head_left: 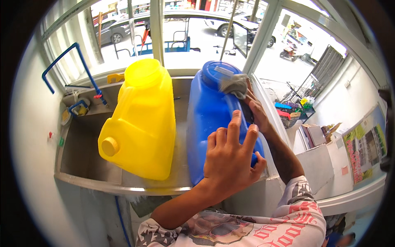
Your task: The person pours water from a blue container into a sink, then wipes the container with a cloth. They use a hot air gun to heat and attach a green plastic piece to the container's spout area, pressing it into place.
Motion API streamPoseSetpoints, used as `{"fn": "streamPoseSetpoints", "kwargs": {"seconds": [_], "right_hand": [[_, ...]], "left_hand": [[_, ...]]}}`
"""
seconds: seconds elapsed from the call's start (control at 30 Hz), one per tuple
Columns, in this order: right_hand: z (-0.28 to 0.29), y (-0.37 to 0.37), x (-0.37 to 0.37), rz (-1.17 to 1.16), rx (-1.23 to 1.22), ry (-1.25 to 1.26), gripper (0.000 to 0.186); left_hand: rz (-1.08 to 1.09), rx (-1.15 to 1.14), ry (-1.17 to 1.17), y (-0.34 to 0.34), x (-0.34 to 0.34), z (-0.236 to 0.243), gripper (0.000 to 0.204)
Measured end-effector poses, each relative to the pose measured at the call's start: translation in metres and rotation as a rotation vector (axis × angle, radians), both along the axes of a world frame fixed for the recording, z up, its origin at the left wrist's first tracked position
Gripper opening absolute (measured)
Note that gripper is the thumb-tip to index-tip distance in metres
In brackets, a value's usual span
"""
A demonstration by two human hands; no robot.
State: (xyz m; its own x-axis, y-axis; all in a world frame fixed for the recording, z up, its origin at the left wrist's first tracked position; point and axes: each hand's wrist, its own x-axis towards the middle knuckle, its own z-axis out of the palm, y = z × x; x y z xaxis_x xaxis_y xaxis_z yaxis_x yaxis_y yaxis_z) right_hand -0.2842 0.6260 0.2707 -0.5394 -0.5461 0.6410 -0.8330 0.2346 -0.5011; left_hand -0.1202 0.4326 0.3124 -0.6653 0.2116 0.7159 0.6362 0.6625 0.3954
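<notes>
Nearest: left hand (230,154) over the lower right part of the blue jug (205,115); fingers spread apart, not closed on anything. Contact at the fingertips cannot be told from this view.

Jug: at the right end of the steel sink (88,144). Long axis runs away from the wearer, round blue lid (218,68) at the far end; upright or leaning, cannot tell.

Right hand (256,108): reaches along the jug's right side, fingers bunched on a grey cloth (235,87), blurred, at the lid's near right edge. Key relation: lid lies just left of and beyond these fingers; right hand is the nearer one.

Left of the blue jug, apart: yellow jug (142,119). Beyond both: window frame (156,33).
</notes>
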Motion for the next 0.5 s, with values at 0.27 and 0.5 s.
{"fn": "streamPoseSetpoints", "kwargs": {"seconds": [0.27,0.5], "right_hand": [[0.092,-0.060,-0.049,0.053,0.802,0.350,0.055],[0.108,-0.082,-0.119,-0.162,0.580,-0.473,0.054]], "left_hand": [[0.025,-0.014,0.013,0.001,0.003,0.001,0.055],[0.023,0.023,-0.023,0.007,0.003,0.003,0.050]]}}
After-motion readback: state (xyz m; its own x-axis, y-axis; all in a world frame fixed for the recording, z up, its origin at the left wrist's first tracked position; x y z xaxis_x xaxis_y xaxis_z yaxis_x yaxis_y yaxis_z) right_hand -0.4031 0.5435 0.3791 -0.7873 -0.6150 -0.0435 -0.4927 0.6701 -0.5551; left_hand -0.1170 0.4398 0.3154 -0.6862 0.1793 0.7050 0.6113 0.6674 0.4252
